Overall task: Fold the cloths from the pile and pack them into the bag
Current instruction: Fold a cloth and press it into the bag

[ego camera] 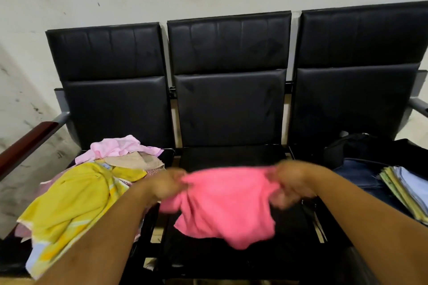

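**Pink cloth held over middle seat**

Hands, two: the left hand and right hand each pinch the top edge of one pink cloth, with fingers curled on it, though blurred. It hangs over the middle seat of three black seats, and its lower edge is near that seat's front edge. The seat's back half shows bare. One pile, at least four loose cloths, covers the left seat and spills past its front edge. One dark bag lies on the right seat. One folded stack lies on or in the bag, which of the two is unclear.
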### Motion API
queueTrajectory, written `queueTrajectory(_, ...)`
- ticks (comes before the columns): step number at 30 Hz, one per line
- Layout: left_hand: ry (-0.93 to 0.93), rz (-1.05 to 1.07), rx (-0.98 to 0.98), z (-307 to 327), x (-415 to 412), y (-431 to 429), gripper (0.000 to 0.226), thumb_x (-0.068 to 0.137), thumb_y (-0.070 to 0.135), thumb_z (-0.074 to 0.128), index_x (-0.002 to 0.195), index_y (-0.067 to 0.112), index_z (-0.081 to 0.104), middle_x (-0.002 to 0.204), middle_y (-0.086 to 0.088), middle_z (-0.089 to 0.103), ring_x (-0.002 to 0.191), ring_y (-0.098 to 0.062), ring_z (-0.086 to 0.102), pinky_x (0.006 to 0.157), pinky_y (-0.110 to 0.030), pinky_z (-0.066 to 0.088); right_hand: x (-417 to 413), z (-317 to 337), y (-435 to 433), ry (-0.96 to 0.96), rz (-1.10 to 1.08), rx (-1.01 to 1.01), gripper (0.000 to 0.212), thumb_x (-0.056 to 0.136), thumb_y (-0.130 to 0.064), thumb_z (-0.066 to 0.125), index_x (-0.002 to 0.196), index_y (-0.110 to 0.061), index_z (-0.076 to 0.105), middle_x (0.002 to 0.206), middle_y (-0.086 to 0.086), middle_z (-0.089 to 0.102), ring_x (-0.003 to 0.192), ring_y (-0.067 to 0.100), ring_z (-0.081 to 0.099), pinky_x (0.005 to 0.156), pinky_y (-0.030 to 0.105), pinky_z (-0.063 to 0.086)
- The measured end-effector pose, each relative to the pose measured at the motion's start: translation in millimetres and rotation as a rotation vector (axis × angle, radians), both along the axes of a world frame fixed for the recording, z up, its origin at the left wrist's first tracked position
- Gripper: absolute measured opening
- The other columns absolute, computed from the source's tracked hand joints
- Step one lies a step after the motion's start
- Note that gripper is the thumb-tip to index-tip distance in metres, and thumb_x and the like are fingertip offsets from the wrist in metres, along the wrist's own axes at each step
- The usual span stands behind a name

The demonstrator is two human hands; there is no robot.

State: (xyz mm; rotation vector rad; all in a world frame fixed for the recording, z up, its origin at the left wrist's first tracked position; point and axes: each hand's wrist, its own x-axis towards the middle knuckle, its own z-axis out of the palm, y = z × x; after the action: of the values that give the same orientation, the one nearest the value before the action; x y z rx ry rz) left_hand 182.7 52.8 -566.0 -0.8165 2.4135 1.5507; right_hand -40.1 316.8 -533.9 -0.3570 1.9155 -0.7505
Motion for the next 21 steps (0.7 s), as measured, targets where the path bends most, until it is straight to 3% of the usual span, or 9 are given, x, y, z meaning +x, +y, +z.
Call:
queueTrajectory(2, 0.356, 0.264, -0.201, 42, -25, -7, 0.018, 0.096, 0.004, 0.065, 0.087, 0.02, 0.064, 0.074, -0.001, 0.067, 0.072, -0.021, 0.063, 0.058, -0.027, 0.054, -8, 28, -27, 0.064, -0.349, -0.464, 0.027, 0.108, -0.006, 0.042, 0.124, 0.006, 0.059, 0.1, 0.025, 0.071, 0.074, 0.03, 0.072, 0.085, 0.057, 0.06)
queueTrajectory(4, 0.672, 0.456, -0.398, 106, -44, -6, 0.024, 0.096, 0.002, 0.058, 0.091, 0.025, 0.061, 0.077, 0.005, 0.064, 0.062, 0.0, 0.06, 0.055, -0.018, 0.052, -9, 76, -54, 0.198, -0.52, -0.842, 0.025, 0.105, -0.004, 0.044, 0.123, 0.002, 0.06, 0.103, 0.021, 0.07, 0.08, 0.025, 0.07, 0.085, 0.042, 0.06)
queueTrajectory(6, 0.916, 0.539, -0.487, 167, -55, -5, 0.021, 0.094, 0.003, 0.055, 0.095, 0.024, 0.058, 0.079, 0.009, 0.062, 0.057, 0.006, 0.056, 0.056, -0.016, 0.049, -12, 123, -73, 0.386, -0.543, -1.043, 0.019, 0.101, -0.014, 0.049, 0.104, -0.016, 0.068, 0.093, 0.01, 0.07, 0.082, 0.021, 0.066, 0.08, 0.04, 0.058)
queueTrajectory(8, 1.024, 0.558, -0.556, 212, -51, -5, 0.02, 0.09, 0.008, 0.054, 0.098, 0.027, 0.058, 0.087, 0.01, 0.064, 0.07, 0.003, 0.062, 0.071, -0.021, 0.056, -11, 153, -75, 0.623, -0.533, -1.112, 0.017, 0.092, -0.028, 0.054, 0.086, -0.028, 0.069, 0.084, 0.002, 0.069, 0.081, 0.014, 0.064, 0.078, 0.043, 0.059)
queueTrajectory(10, 1.05, 0.534, -0.616, 234, -43, -9, 0.02, 0.088, 0.016, 0.055, 0.1, 0.031, 0.059, 0.098, 0.008, 0.068, 0.088, -0.005, 0.068, 0.084, -0.029, 0.059, -8, 171, -66, 0.789, -0.528, -1.13, 0.016, 0.094, -0.027, 0.052, 0.087, -0.026, 0.066, 0.082, -0.006, 0.066, 0.076, 0.003, 0.06, 0.078, 0.033, 0.058)
queueTrajectory(12, 1.053, 0.513, -0.657, 241, -33, -4, 0.02, 0.085, 0.02, 0.056, 0.1, 0.032, 0.06, 0.101, 0.008, 0.069, 0.093, -0.003, 0.068, 0.088, -0.026, 0.057, -2, 178, -60, 0.888, -0.531, -1.092, 0.017, 0.098, -0.027, 0.049, 0.092, -0.022, 0.064, 0.087, -0.006, 0.065, 0.077, 0.001, 0.058, 0.08, 0.028, 0.056)
queueTrajectory(14, 1.053, 0.479, -0.648, 240, -25, 7, 0.019, 0.083, 0.021, 0.057, 0.095, 0.035, 0.06, 0.095, 0.012, 0.068, 0.088, 0.001, 0.066, 0.086, -0.026, 0.057, 2, 176, -54, 0.91, -0.555, -1.077, 0.024, 0.099, -0.031, 0.049, 0.094, -0.016, 0.066, 0.091, -0.001, 0.067, 0.081, 0.006, 0.059, 0.083, 0.033, 0.057)
queueTrajectory(17, 0.945, 0.421, -0.586, 220, -10, 17, 0.015, 0.082, 0.024, 0.06, 0.094, 0.033, 0.064, 0.089, 0.015, 0.068, 0.086, -0.006, 0.067, 0.082, -0.038, 0.061, 12, 159, -39, 0.902, -0.569, -1.078, 0.024, 0.097, -0.033, 0.054, 0.09, -0.015, 0.068, 0.083, -0.007, 0.065, 0.073, -0.001, 0.056, 0.07, 0.029, 0.053)
queueTrajectory(21, 0.678, 0.229, -0.471, 161, 20, 28, 0.008, 0.088, 0.021, 0.074, 0.093, 0.025, 0.069, 0.078, 0.011, 0.068, 0.072, -0.002, 0.059, 0.067, -0.025, 0.05, 28, 94, -6, 0.836, -0.488, -0.929, 0.01, 0.094, -0.025, 0.058, 0.095, -0.021, 0.067, 0.085, -0.012, 0.064, 0.07, -0.01, 0.054, 0.068, 0.014, 0.046)
